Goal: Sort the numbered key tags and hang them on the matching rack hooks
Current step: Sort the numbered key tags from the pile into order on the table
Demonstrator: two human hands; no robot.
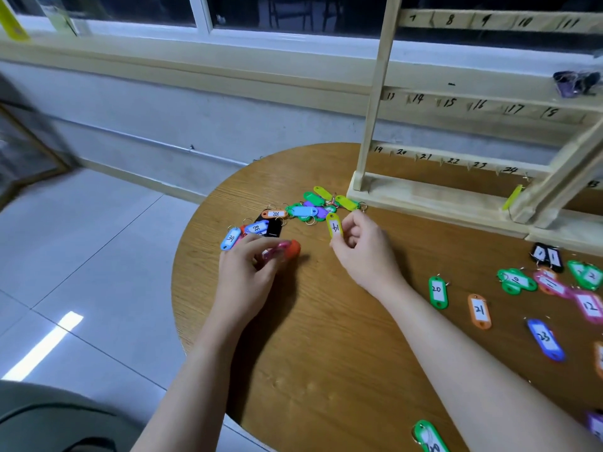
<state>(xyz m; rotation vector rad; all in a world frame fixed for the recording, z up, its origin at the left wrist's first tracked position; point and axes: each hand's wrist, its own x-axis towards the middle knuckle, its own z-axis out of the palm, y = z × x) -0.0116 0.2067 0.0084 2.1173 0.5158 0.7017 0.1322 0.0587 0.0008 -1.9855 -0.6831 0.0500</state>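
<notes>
the yellow tag marked 14 [334,225] stands nearly upright just above the table, pinched at its lower end between the thumb and curled fingers of the right hand [363,252]. the left hand [249,272] has its fingers curled around a pink tag [277,250] and an orange tag [293,249], both blurred. just behind both hands lies the unsorted pile of tags [293,212], with 38, 33 and 34 readable. the round wooden table [326,353] also carries sorted tags well to the right: green 20 [438,291], orange 21 [479,310], blue 23 [545,339]. the wooden rack [456,102] stands at the table's far right, its rails numbered in rows, 14 on the middle rail.
</notes>
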